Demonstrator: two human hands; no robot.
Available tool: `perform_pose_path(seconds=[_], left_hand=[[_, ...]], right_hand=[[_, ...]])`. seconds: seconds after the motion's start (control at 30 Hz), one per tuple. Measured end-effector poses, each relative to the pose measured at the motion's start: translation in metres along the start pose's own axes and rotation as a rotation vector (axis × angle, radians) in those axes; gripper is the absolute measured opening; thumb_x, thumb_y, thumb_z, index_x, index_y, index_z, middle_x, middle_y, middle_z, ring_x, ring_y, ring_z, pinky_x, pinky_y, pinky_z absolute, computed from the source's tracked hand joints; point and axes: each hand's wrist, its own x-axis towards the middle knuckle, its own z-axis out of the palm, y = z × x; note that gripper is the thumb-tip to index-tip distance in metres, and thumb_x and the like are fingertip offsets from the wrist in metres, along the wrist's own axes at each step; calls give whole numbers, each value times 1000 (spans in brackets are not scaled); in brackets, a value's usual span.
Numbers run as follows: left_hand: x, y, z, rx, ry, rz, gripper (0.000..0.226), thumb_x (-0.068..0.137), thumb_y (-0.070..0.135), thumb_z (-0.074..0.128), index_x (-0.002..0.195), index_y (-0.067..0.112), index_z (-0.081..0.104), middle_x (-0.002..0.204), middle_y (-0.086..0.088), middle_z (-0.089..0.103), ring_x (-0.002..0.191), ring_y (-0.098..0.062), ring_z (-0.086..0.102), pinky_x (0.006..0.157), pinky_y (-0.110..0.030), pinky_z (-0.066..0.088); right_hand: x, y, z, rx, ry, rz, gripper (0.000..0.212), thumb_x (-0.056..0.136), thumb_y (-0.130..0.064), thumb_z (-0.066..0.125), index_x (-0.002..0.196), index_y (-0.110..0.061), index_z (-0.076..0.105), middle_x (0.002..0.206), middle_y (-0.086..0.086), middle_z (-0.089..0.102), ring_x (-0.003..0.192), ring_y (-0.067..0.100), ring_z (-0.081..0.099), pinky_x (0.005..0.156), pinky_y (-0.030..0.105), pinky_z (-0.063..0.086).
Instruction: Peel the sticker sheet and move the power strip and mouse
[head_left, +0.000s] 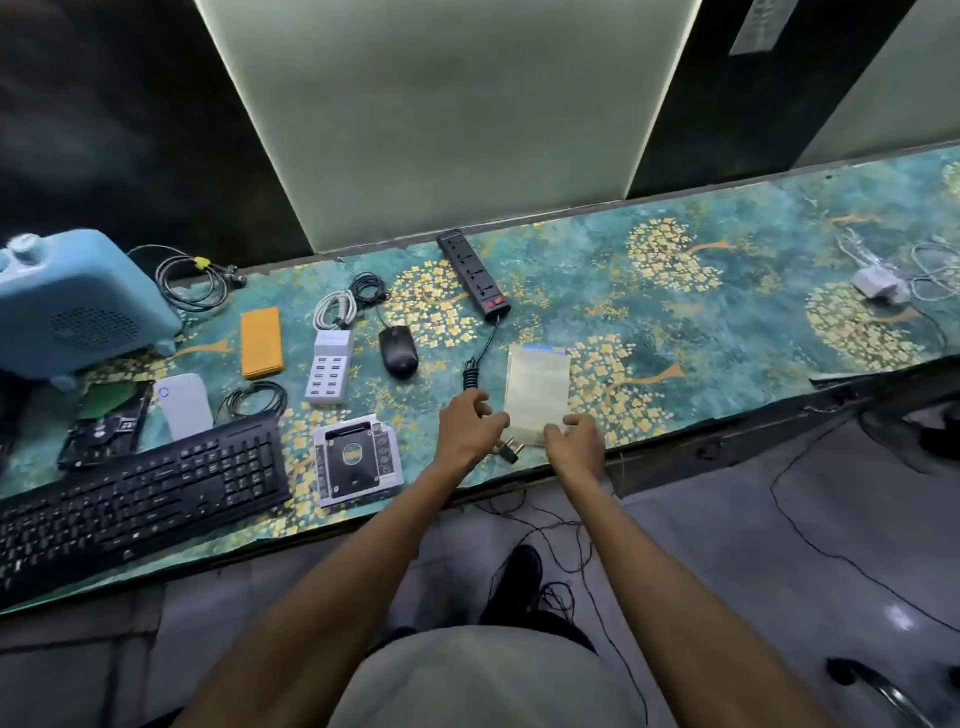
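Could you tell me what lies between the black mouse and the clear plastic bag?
In the head view, the power strip's bundled black cord lies there.

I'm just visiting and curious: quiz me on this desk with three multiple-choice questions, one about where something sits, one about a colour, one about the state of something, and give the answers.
1. Where does the black mouse lie?
A. On the keyboard
B. Between the white charging hub and the power strip's cord
C. On the floor

2. What colour is the flat rectangular pad left of the charging hub?
A. Orange
B. Red
C. Purple

3. How is the clear plastic bag being handled?
A. It hangs in the air
B. It lies untouched
C. It lies flat on the table with both hands at its near edge

Answers:
1 B, the mouse sits with the hub to its left and the cord to its right.
2 A, the pad is plainly orange.
3 C, the left hand and right hand meet the bag's near corners.
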Motion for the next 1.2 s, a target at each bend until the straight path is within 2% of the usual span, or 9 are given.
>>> perform_pose_path(seconds=[0.2, 0.27, 0.43, 0.63, 0.77, 0.9, 1.0, 1.1, 1.2], left_hand=[[16, 13, 22, -285, -84, -271, 76, 87, -1, 67, 153, -6, 30, 162, -22, 27, 78, -38, 74, 74, -46, 64], [24, 13, 23, -351, -114, -311, 74, 85, 0, 68, 150, -8, 33, 153, -29, 37, 82, -40, 76, 75, -48, 64], [38, 22, 19, -573, -56, -374, 32, 97, 20, 64, 115, -6, 59, 87, -22, 68, 76, -36, 72, 72, -44, 64], [55, 16, 4, -621, 65, -310, 18, 93, 19, 72, 88, 2, 70, 89, -13, 71, 83, -28, 69, 68, -37, 60], [56, 13, -4, -563, 66, -218, 24, 87, 20, 79, 74, 1, 72, 83, -13, 72, 84, -29, 70, 69, -35, 58], [58, 7, -7, -561, 74, -235, 28, 89, 25, 77, 74, 2, 75, 75, -11, 73, 73, -25, 69, 65, -37, 54], [52, 1, -8, -451, -4, -135, 4, 80, 5, 80, 83, 6, 80, 82, -9, 76, 82, -29, 67, 67, -35, 52], [49, -2, -14, -404, -57, -122, 54, 71, -12, 75, 120, 8, 67, 106, -16, 71, 94, -36, 69, 68, -43, 58], [46, -8, -17, -415, -128, -122, 65, 71, -23, 69, 125, 12, 62, 104, -20, 72, 90, -37, 70, 67, -43, 59]], right_hand=[[30, -3, -4, 80, -85, 161, 32, 81, -28, 76, 108, -15, 66, 110, 11, 70, 92, 31, 67, 82, 40, 58], [33, -6, -5, 91, -76, 148, 11, 81, -14, 71, 91, -18, 68, 94, 9, 72, 80, 29, 66, 69, 36, 56], [40, -14, -3, 207, 25, 89, 28, 82, 4, 57, 65, -17, 64, 64, 5, 61, 60, 26, 48, 54, 32, 35], [39, -24, -4, 564, -89, 160, 34, 91, 15, 52, 70, -8, 67, 86, 13, 71, 77, 29, 68, 53, 30, 57], [28, -23, -5, 871, -181, 331, 13, 91, 1, 54, 85, 2, 66, 86, 20, 72, 77, 36, 70, 55, 37, 62], [24, -19, -6, 862, -262, 292, 13, 93, -14, 66, 92, -2, 70, 82, 13, 73, 69, 28, 71, 56, 35, 62], [21, -17, -2, 721, -268, 125, 22, 82, 6, 75, 100, -6, 75, 99, 16, 73, 71, 25, 69, 61, 34, 60], [15, -16, -1, 719, -275, 39, 41, 79, 21, 67, 107, -9, 71, 104, 15, 71, 80, 29, 68, 62, 35, 59], [15, -12, 2, 726, -266, 13, 44, 79, 23, 64, 106, -11, 71, 102, 19, 72, 85, 30, 66, 63, 35, 56]])
